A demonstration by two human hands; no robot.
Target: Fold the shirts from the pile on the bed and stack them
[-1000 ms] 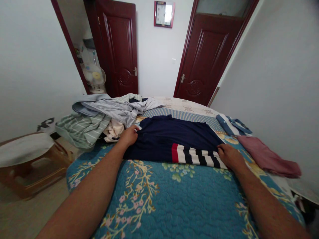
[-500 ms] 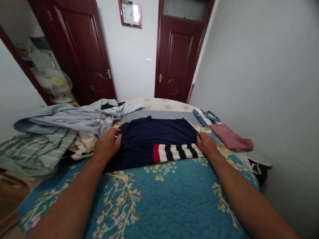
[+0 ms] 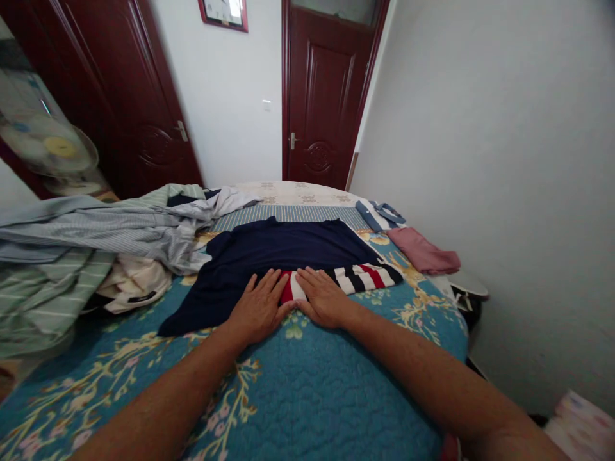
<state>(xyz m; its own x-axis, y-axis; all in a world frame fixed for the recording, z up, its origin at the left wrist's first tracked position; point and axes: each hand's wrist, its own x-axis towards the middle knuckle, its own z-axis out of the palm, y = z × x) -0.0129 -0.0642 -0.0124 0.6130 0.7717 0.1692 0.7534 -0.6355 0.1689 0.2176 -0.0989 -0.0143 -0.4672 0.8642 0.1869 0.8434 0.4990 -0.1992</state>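
Note:
A navy garment (image 3: pixel 288 240) lies spread on the bed, its near edge folded over to show a strip with red, white and black stripes. My left hand (image 3: pixel 259 304) lies flat on the navy cloth and the red end of that strip, fingers stretched out. Right beside it, my right hand (image 3: pixel 324 298) rests flat on the white and black stripes, also with its fingers extended. The two thumbs meet at the garment's near edge. Part of the striped strip is hidden under both hands.
Loose shirts, among them a grey one (image 3: pixel 129 230) and a green striped one (image 3: pixel 52 301), are heaped at the left. A folded pink cloth (image 3: pixel 423 250) and a folded blue-and-white garment (image 3: pixel 379 215) lie at the right. A blue floral quilt (image 3: pixel 336 390) covers the bed.
Both hands have let go of the garment's two sides and come together at the middle of its near edge. The view has swung a little right and down.

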